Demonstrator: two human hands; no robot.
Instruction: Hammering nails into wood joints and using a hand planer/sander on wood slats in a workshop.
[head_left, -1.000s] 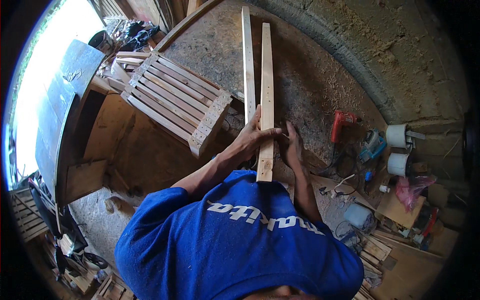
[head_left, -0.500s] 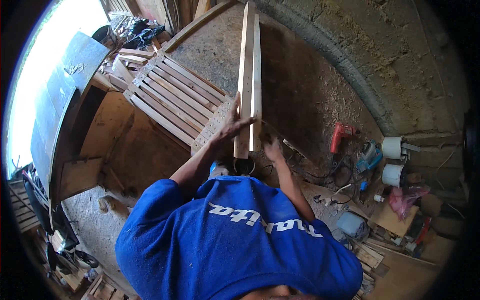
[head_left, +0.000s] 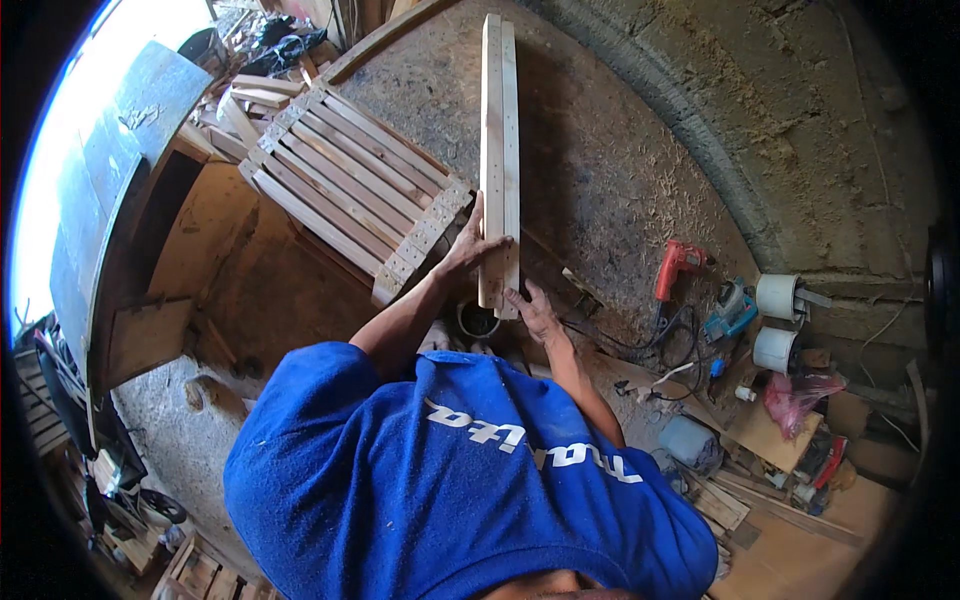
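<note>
Two long pale wooden slats, the left one (head_left: 492,130) and the right one (head_left: 511,150), stand side by side and pressed together, pointing away from me. My left hand (head_left: 468,250) grips the pair near their near end, its thumb laid across both and the fingers along the left side. At the near tip of the right slat, my right hand (head_left: 536,312) holds on with its fingers against the edge. The right slat reaches slightly closer to me than the left. Small dark dots, like nail holes, run along the wood.
A slatted wooden panel (head_left: 350,180) lies left of my hands. On the right are a red power drill (head_left: 680,268), a teal power tool (head_left: 728,312), cables and white cylinders (head_left: 776,297). Shavings cover the board (head_left: 600,200) by the rough wall. Scrap wood is piled at the far left.
The gap between the slats has closed, and the right slat has slid toward me. My right hand, blurred earlier beside the slats, has come up onto the right slat's near end.
</note>
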